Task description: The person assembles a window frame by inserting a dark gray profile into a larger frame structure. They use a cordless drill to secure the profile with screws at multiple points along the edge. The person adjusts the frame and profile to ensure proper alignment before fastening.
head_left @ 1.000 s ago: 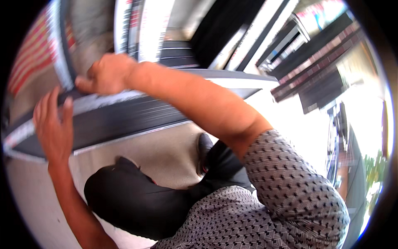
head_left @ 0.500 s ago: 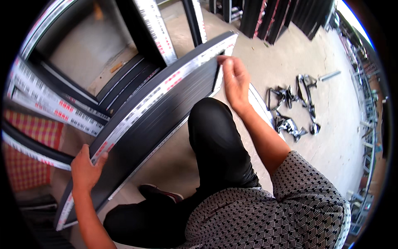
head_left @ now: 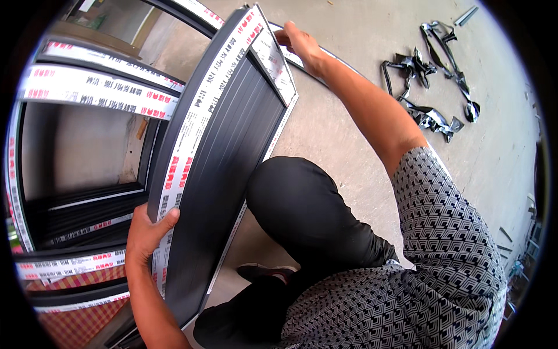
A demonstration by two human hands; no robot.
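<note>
A long black panel with a frame covered in white printed protective tape stands tilted across the space in front of me. My left hand is closed over its left edge, the thumb on the taped face and the fingers hidden behind. At the panel's far end, my right hand reaches to the taped end edge with fingers stretched out. Its fingertips are beside that edge, and whether they touch it I cannot tell. My bent knee is close to the panel's right side.
Black window or door frames with white tape stand at the left, over a red checked cloth. Crumpled black-and-silver film strips lie on the concrete floor at the right. A short metal strip lies beyond.
The view has shifted, and the panel now stands steeper across it. My right hand's bent fingers have straightened at the panel's far end. My left hand stays on the left edge.
</note>
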